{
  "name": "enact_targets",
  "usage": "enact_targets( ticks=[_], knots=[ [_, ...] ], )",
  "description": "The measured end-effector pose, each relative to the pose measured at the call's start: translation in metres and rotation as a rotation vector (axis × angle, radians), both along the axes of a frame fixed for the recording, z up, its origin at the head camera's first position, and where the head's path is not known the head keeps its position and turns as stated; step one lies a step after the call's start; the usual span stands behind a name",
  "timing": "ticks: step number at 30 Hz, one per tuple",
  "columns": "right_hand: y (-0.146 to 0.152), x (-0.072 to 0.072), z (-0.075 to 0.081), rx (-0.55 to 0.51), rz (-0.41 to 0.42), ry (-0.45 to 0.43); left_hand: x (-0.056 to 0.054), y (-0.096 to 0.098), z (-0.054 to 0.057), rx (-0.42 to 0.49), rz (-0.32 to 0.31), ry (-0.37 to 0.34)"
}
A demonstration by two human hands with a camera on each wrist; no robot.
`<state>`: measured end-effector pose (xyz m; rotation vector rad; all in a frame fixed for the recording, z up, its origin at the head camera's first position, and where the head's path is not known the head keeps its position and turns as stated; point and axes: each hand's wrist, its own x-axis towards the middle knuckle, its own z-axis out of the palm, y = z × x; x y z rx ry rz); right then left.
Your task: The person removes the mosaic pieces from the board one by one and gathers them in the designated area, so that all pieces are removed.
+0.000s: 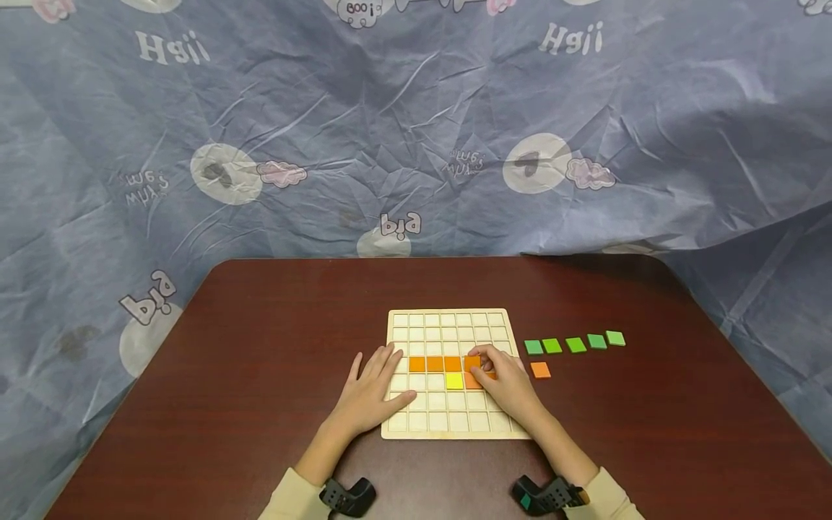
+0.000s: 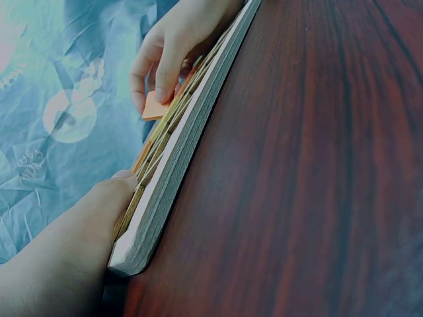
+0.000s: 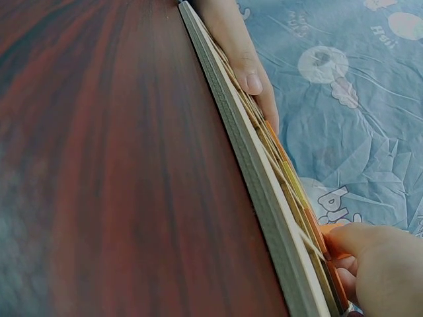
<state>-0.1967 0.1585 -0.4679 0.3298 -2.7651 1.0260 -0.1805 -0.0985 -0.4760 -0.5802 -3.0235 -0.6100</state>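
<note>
A pale wooden grid board (image 1: 448, 436) lies on the table. My left hand (image 1: 367, 393) rests flat along its left edge, fingers spread and straight, thumb over the lower left cells. Thumb and fingers of my right hand (image 1: 512, 384) pinch an orange square tile (image 1: 471, 362), tilted up from the grid in the left wrist view. It is at the right end of a row of dark orange tiles (image 1: 434, 364). Just below that row sit a yellow tile (image 1: 454, 380) and a lighter orange tile (image 1: 472, 381). Another orange tile beside these is partly hidden under my right hand.
Right of the board, several green tiles (image 1: 575, 345) lie in a loose row, with one loose orange tile (image 1: 540, 370) below them. The dark red-brown table (image 1: 260, 347) ends at a blue patterned cloth (image 1: 390, 144) behind. Black devices (image 1: 349, 497) sit on both wrists.
</note>
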Motion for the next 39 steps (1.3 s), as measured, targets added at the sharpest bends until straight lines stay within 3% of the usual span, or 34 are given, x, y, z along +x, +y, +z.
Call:
enact_targets(
  ticks=[32, 39],
  knots=[
    [0.0020, -0.0028, 0.0053, -0.022, 0.018, -0.009, -0.0054, 0.0003, 0.0005, 0.008, -0.002, -0.003],
    [0.0009, -0.0006, 0.0055, -0.050, 0.023, -0.031, -0.0023, -0.0010, -0.0017, 0.000, -0.001, -0.019]
  ],
)
